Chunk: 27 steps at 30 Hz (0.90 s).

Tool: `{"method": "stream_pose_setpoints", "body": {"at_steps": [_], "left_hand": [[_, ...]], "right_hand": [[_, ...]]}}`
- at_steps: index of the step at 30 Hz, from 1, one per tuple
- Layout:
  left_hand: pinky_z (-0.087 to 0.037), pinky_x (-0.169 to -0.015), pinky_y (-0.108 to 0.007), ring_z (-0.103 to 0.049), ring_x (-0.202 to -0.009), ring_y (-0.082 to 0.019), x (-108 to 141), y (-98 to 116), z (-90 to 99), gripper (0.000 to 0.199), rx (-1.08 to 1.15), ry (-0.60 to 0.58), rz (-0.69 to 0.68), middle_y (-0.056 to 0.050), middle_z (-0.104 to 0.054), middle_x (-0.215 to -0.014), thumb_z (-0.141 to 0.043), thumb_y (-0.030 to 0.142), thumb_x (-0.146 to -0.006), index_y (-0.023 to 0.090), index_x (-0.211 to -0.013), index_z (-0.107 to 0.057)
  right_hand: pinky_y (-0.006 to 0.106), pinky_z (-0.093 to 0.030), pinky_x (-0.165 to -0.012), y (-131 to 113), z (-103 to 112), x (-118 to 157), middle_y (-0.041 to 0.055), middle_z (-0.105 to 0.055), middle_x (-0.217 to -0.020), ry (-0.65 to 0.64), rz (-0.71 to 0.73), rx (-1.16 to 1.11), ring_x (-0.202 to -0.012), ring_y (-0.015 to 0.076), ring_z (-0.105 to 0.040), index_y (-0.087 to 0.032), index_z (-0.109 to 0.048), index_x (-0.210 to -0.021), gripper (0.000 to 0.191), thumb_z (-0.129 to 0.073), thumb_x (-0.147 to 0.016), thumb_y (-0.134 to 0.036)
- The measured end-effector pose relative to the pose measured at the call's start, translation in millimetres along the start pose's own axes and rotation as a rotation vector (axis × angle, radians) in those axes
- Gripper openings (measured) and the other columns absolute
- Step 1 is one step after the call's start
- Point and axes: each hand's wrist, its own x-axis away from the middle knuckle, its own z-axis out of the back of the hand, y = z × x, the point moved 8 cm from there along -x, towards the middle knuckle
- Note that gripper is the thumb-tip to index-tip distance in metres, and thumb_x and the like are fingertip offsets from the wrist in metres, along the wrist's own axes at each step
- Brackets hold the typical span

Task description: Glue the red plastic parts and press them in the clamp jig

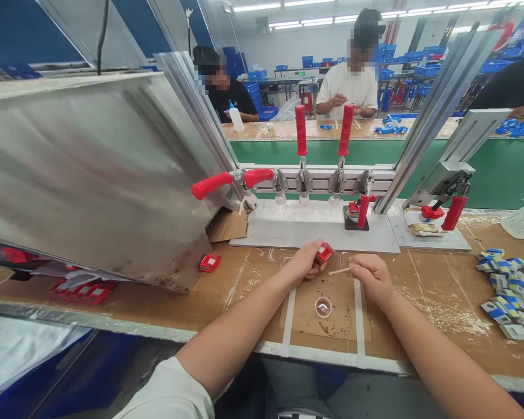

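My left hand [308, 262] grips a small red part [324, 252] with a pale patch on its face, held above the bench. Pinched in my right hand [371, 276] is a thin wooden stick [339, 271], its free end pointing left toward the red part, a little apart from it. Below and between both hands, a small round clear cup [323, 307] with a little liquid stands on a taped sheet [301, 326]. Another red part [209, 262] lies on the bench to the left.
Behind my hands runs a metal fixture with red-handled toggle clamps [303, 134]; one clamp [363, 212] presses on a red part. A large metal housing [113, 174] fills the left. Blue-and-yellow boxes [513, 291] are heaped right. Co-workers [351, 87] sit across the green-sided line.
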Motion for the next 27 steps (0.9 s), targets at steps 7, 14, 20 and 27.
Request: {"method": "stream_pose_setpoints", "body": {"at_steps": [7,14,20,27], "left_hand": [[-0.01,-0.038,-0.018,-0.019,-0.034,-0.007,-1.7,-7.1,-0.7,0.052,-0.058,-0.001,0.085,0.006,-0.045,-0.047,-0.041,0.07,-0.095,0.02,-0.089,-0.055],[-0.009,-0.038,-0.021,-0.02,-0.034,-0.007,-3.6,-8.1,-2.8,0.057,-0.112,-0.028,0.077,0.006,-0.044,-0.046,-0.04,0.076,-0.093,0.021,-0.079,-0.05],[-0.01,-0.037,-0.021,-0.022,-0.034,-0.007,-6.3,-11.3,-0.9,0.058,-0.131,-0.028,0.074,0.005,-0.045,-0.046,-0.041,0.077,-0.091,0.021,-0.082,-0.052],[-0.012,-0.036,-0.022,-0.019,-0.033,-0.009,-0.9,-5.5,-3.6,0.062,-0.238,-0.034,0.075,0.007,-0.041,-0.042,-0.039,0.074,-0.095,0.019,-0.103,-0.063]], "right_hand": [[0.031,-0.026,-0.057,8.7,4.6,-3.4,-0.0027,-0.035,-0.058,0.093,-0.037,0.064,-0.056,0.0138,-0.032,-0.023,-0.033,-0.061,0.047,-0.048,-0.099,-0.045],[0.03,-0.026,-0.058,12.4,1.7,-4.3,-0.0028,-0.035,-0.059,0.071,-0.064,0.055,-0.058,0.0139,-0.032,-0.023,-0.033,-0.062,0.048,-0.048,-0.1,-0.046],[0.029,-0.026,-0.057,10.3,0.8,-5.8,-0.0034,-0.032,-0.058,0.046,-0.062,0.07,-0.056,0.0127,-0.031,-0.022,-0.032,-0.06,0.045,-0.049,-0.097,-0.042],[0.026,-0.022,-0.052,7.9,5.2,-7.6,-0.0047,-0.024,-0.055,0.054,-0.106,0.101,-0.053,0.0102,-0.026,-0.023,-0.026,-0.057,0.041,-0.049,-0.088,-0.036]]}}
